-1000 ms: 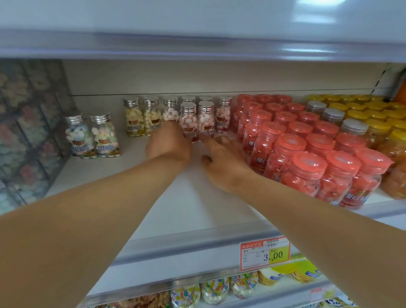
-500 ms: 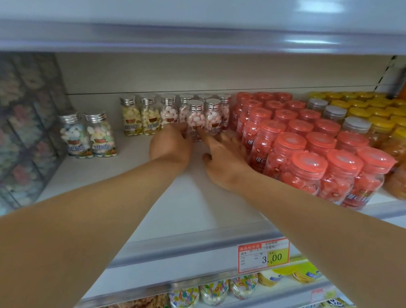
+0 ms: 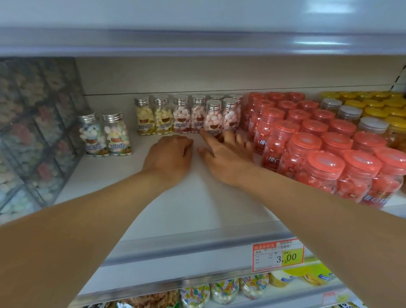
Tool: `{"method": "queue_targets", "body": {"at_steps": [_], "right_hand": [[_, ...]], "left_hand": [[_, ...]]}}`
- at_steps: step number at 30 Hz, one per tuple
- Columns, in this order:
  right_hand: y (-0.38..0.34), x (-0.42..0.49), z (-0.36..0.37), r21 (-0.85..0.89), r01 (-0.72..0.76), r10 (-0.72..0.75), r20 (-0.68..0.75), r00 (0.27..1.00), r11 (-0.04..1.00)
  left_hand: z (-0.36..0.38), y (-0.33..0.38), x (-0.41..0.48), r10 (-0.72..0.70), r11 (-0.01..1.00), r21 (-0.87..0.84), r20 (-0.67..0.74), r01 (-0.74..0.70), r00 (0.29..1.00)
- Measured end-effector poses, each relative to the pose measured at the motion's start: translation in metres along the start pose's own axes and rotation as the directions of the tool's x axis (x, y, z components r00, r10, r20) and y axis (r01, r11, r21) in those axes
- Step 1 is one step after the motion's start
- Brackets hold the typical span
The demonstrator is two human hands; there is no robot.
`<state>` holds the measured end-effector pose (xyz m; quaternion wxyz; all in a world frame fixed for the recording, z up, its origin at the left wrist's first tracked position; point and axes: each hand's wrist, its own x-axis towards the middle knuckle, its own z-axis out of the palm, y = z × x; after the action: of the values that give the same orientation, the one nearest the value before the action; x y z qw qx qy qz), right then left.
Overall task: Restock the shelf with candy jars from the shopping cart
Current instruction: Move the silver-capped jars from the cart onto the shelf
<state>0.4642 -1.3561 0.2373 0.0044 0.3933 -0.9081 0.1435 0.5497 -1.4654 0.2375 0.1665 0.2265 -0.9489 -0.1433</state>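
Observation:
Small clear candy jars with silver caps stand in a row at the back of the white shelf (image 3: 182,211): two yellow-filled jars (image 3: 153,117) and several pink-filled jars (image 3: 197,114). Two pastel-filled jars (image 3: 105,134) stand apart to the left. My left hand (image 3: 171,157) lies on the shelf just in front of the pink jars, fingers loosely curled, holding nothing. My right hand (image 3: 225,152) is spread flat, and its forefinger touches the base of the front pink jar (image 3: 212,118). The shopping cart is out of view.
Large red-lidded jars (image 3: 315,148) crowd the shelf right of my right hand, with grey-lidded (image 3: 350,112) and yellow-lidded jars (image 3: 387,109) behind. A clear side panel (image 3: 22,132) closes the left. The upper shelf edge (image 3: 203,45) hangs overhead. A price tag (image 3: 277,255) marks the front rail.
My left hand has drawn back a little from the pink jars and now holds nothing. My right hand stays with its fingers at the front pink jars.

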Motion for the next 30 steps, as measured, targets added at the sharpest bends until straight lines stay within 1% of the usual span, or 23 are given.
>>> {"method": "queue_targets", "body": {"at_steps": [3,7,11,18,23,25,27,30], "right_hand": [[-0.005,0.005,0.002,-0.022,-0.029,0.029,0.004,1.0,0.999],[-0.006,0.008,0.006,-0.052,-0.04,0.04,-0.02,0.999,0.998],[-0.004,0.008,0.005,-0.051,-0.072,0.071,-0.025,0.997,0.996],[-0.003,0.008,0.005,-0.048,-0.062,0.06,-0.043,0.997,0.997],[-0.003,0.001,0.001,0.045,-0.042,0.045,-0.076,0.996,0.998],[-0.004,-0.004,0.0,0.102,-0.027,0.037,-0.099,0.994,0.994],[-0.011,-0.014,-0.003,0.216,0.019,0.01,-0.131,0.991,0.976],[-0.029,-0.037,-0.013,0.386,0.125,-0.042,-0.216,0.975,0.914]], "left_hand": [[-0.001,-0.003,-0.005,0.024,0.999,0.046,0.067,-0.028,0.997],[0.001,-0.006,-0.004,0.029,0.996,0.077,0.082,-0.036,0.996],[0.002,-0.009,-0.004,-0.015,0.993,0.115,0.121,0.001,0.992],[0.001,-0.009,-0.004,-0.025,0.994,0.109,0.147,0.009,0.989],[-0.011,-0.008,-0.012,-0.043,0.999,0.039,0.199,0.036,0.979],[-0.016,-0.007,-0.021,-0.049,0.999,-0.003,0.199,0.051,0.979],[-0.025,-0.005,-0.035,-0.085,0.994,-0.059,0.16,0.095,0.983],[-0.045,-0.001,-0.063,-0.136,0.981,-0.131,0.037,0.14,0.99]]}}
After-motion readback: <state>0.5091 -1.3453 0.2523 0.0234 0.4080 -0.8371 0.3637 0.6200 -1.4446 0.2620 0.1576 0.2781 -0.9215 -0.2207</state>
